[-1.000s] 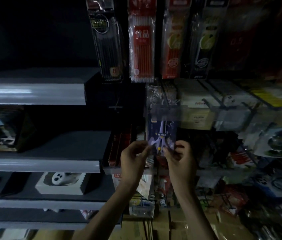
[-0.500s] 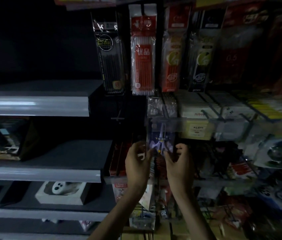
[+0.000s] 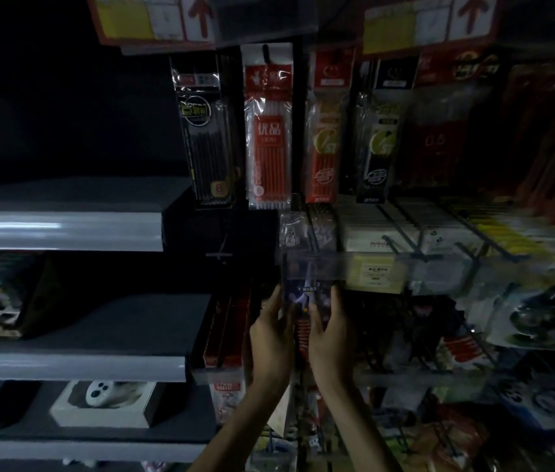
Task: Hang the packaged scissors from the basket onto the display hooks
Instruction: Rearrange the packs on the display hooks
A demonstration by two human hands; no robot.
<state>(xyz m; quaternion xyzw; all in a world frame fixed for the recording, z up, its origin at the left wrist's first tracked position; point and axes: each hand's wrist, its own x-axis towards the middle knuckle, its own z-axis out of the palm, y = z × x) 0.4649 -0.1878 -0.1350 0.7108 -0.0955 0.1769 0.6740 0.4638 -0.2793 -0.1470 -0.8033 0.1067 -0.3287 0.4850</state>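
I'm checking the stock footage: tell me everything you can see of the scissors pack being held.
The scissors pack is a flat bluish-purple card under glossy clear plastic, the scissors inside dim. It stands upright, held at its side edges by the left hand and right hand. Its top sits behind a translucent rail strip; hooking cannot be told.

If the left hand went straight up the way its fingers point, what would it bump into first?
Probably the clear rail just above the left hand, which grips the packaged scissors; the dim picture leaves depth unclear.
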